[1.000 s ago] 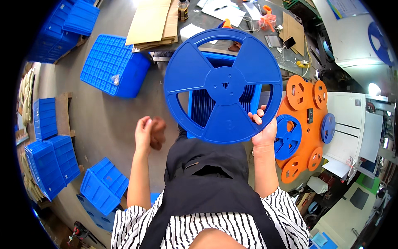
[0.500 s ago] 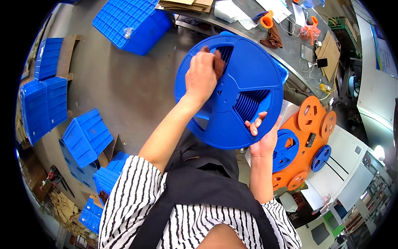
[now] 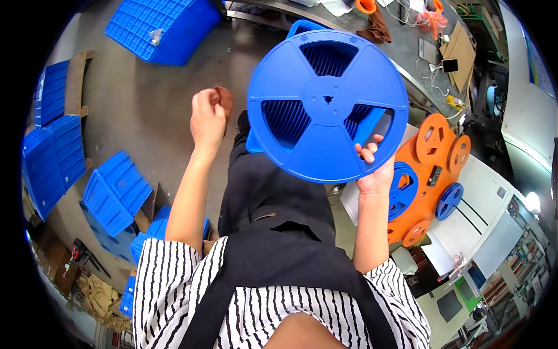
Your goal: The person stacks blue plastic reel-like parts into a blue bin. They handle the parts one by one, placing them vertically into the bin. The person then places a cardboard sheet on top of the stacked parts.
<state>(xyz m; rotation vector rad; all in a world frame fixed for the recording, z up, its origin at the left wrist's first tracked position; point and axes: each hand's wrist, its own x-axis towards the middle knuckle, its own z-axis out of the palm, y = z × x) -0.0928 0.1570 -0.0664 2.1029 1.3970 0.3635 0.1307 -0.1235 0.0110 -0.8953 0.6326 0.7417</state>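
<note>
A round blue plastic reel (image 3: 330, 152) with three cut-out windows is held up in front of me, its flat face toward me. My right hand (image 3: 376, 171) grips its lower right rim, with fingertips showing through a window. My left hand (image 3: 206, 122) is away to the left of the reel, closed on a brown cloth (image 3: 225, 104). Ridged blue slats show through the windows; I cannot tell whether they belong to the reel. Behind the reel, part of a blue plastic bin (image 3: 303, 27) shows.
A large blue crate (image 3: 154, 26) stands on the floor at the far left, with more blue bins (image 3: 116, 189) nearer. The grey worktable (image 3: 401, 49) bears another brown cloth (image 3: 376, 29) and cables. On the right is an orange panel (image 3: 427, 168) with orange and blue reels.
My left hand has drawn the brown cloth off the reel and out to the left. The reel has turned and shifted slightly up and right, still in my right hand.
</note>
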